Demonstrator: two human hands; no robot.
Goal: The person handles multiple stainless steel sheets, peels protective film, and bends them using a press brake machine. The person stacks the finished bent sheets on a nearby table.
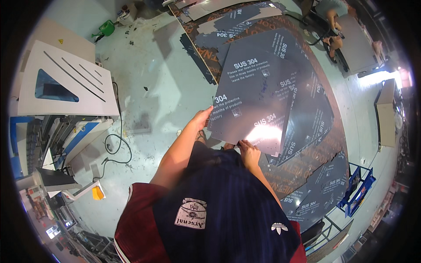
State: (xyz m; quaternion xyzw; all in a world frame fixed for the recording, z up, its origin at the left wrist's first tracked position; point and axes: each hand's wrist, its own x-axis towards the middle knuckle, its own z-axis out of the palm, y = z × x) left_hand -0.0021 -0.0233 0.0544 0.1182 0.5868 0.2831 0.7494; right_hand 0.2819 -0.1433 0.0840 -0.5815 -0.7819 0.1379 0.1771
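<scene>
The dark grey, film-covered steel sheet (258, 101) is up off the pile and held flat in front of you, above the stack of like sheets (307, 131) spread over the brown printed board (315, 162) on the floor. Your left hand (202, 117) is clamped on its left edge, your right hand (247, 147) pinches its near edge by the bright glare spot. So the lift looks done; setting it down somewhere is what seems left, and the pale green floor (158, 83) to your left shows only scraps. White block lettering repeats across the film of each sheet. On the white machine cover (66, 83) at far left sits a blue triangular window, with a small yellow triangular warning sticker (60, 41) beyond it.
</scene>
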